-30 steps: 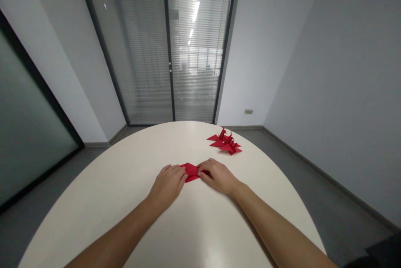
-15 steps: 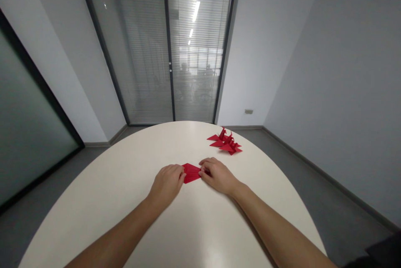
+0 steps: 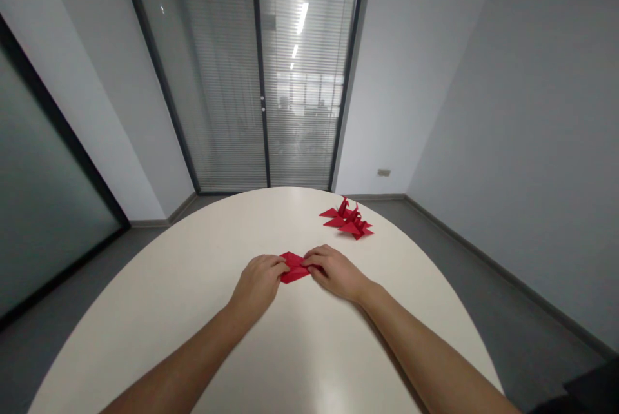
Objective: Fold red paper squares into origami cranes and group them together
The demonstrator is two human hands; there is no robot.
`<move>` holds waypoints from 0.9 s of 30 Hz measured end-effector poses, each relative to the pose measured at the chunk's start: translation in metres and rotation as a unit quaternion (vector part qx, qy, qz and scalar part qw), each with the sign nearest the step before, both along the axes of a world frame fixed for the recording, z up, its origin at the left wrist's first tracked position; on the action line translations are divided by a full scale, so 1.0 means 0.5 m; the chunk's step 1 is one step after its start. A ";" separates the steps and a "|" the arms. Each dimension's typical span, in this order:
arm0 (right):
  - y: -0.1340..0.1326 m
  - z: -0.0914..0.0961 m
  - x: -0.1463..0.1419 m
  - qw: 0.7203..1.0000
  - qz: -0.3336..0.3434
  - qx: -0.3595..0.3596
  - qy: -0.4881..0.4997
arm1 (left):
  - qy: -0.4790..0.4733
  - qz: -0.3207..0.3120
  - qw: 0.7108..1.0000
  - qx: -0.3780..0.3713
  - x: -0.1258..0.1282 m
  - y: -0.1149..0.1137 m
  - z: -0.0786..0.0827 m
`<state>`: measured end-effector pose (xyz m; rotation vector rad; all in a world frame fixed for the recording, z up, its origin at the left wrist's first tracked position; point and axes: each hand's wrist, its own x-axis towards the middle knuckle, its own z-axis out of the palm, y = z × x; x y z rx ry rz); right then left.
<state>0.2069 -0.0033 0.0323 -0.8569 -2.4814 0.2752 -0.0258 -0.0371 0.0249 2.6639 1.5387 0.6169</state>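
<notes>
A folded piece of red origami paper point(image 3: 293, 274) lies flat on the white round table point(image 3: 290, 349), between my two hands. My left hand point(image 3: 261, 277) grips its left end, with thumb and fingers closed on the edge. On the other side, my right hand point(image 3: 334, 270) has its fingertips closed at the right point of the paper, pressing on its upper face. The fingers of both hands cover the two ends of the paper. Its middle shows a crease running lengthwise.
Several finished red paper cranes point(image 3: 355, 227) stand bunched together near the table's far right edge. Beyond the table are a glass partition with blinds point(image 3: 222, 111) and a wall socket point(image 3: 383, 173) low on the white wall.
My right fingertips have moved slightly left, further onto the paper. My left thumb and fingers have also shifted inward a little. The cranes have stayed where they were.
</notes>
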 end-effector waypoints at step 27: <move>-0.014 0.018 0.000 1.000 0.001 0.010 -0.018 | -0.061 -0.025 0.998 -0.001 0.003 -0.009 -0.005</move>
